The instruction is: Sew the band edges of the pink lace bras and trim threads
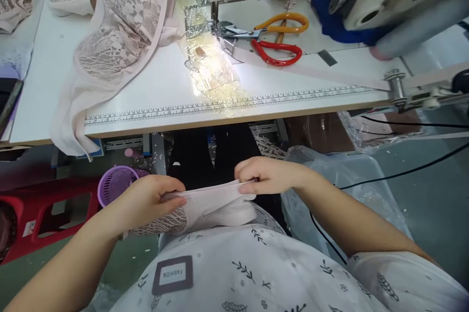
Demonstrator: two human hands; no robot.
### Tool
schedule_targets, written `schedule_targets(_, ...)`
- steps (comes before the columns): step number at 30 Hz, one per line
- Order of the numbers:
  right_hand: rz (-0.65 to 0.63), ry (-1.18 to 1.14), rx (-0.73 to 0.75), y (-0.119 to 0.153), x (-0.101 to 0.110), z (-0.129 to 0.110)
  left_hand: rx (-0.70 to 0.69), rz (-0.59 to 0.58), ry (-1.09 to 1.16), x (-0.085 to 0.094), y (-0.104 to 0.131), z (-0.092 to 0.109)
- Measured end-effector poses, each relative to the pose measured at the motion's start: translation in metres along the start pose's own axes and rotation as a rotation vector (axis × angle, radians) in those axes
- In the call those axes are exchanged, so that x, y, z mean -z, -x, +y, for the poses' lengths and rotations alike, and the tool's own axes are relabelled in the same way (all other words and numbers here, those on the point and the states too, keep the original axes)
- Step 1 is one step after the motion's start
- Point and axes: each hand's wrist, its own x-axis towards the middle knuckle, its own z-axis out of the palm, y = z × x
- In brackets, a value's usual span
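Over the wearer's lap, in front of the white worktable with a printed ruler edge (157,92), a pale pink garment of lace and smooth fabric (220,209) is held between two hands. The left hand (148,197), nearly closed, pinches its upper edge between thumb and fingers beside the lace part; the right hand (269,175), its fingers curled, pinches the smooth end. Gripping both ends appears to keep the edge straight and the layers together. On the table, a second pale pink lace garment (120,33) lies to the left, one strip hanging over the front edge. Scissors with one orange and one red handle (261,32) rest beside the sewing area, presumably for easy reach. A pale flat tape (322,75) passes through a metal guide (395,89), which probably steadies its path. Containers: a purple perforated plastic basket (110,187), contents indistinct; a translucent plastic tub (384,199) draped with clear film, contents unclear; and a clear plastic bag (388,128) enclosing pale and brown pieces.
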Motion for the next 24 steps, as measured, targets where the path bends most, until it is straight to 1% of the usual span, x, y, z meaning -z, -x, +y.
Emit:
schedule_targets(5, 0.105, 0.146, -0.081, 0.027, 0.008, -0.005, -0.037, 0.116, -0.114, -0.005, 0.004, 0.001)
schedule_targets(7, 0.176, 0.178, -0.083, 0.034, 0.008, -0.009, -0.042, 0.143, -0.139, -0.007, 0.006, 0.003)
schedule_targets(10, 0.293, 0.196, -0.069, 0.041, 0.008, -0.015, -0.051, 0.18, -0.121, -0.01, 0.008, 0.006)
schedule_targets(15, 0.504, 0.231, -0.046, 0.047, 0.006, -0.021, -0.075, 0.215, -0.038, -0.01, 0.012, 0.005)
schedule_targets(19, 0.676, 0.178, -0.008, 0.047, -0.001, -0.019, -0.059, 0.245, -0.006, -0.01, 0.013, 0.0)
schedule_targets(22, 0.756, 0.143, 0.006, 0.045, -0.006, -0.016, -0.085, 0.257, -0.032, -0.009, 0.013, 0.0)
schedule_targets(24, 0.78, 0.126, 0.002, 0.042, -0.007, -0.015, -0.104, 0.264, -0.053, -0.008, 0.013, 0.001)
